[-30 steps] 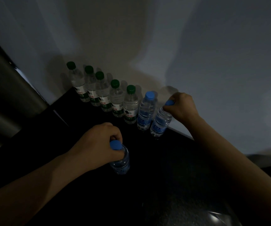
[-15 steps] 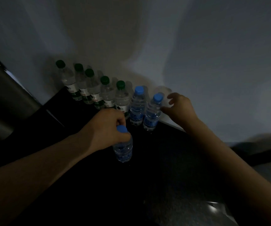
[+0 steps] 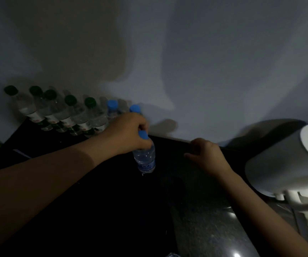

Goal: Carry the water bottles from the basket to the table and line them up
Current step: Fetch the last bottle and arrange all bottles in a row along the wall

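- Overhead and behind everything, a pale wall [image 3: 205, 62] is filling the upper half of the view, with soft shadows lying across it.
- Below it, the dark table [image 3: 112, 210] is taking up the lower half, its far edge running against the wall; toward five o'clock its surface is catching speckled glints of light.
- At three o'clock, a white rounded object [image 3: 283, 164] is standing at the table's right end; what it is cannot be told in the dim light.
- At ten o'clock, a row of bottles is standing along the wall: five green-capped bottles [image 3: 64, 112] side by side, then two blue-capped bottles [image 3: 112, 106] at the row's right end, their lower halves hidden behind the left hand.
- Near the centre, the left hand [image 3: 129, 132] is gripping a blue-capped bottle [image 3: 144, 156] by its neck, fingers closed just below the cap; the bottle is standing roughly upright just in front of the row's right end, its base at or close to the table top, though contact cannot be told.
- At about three o'clock from that bottle, the right hand [image 3: 207, 154] is hanging over the table near its far edge, fingers loosely curled and holding nothing.
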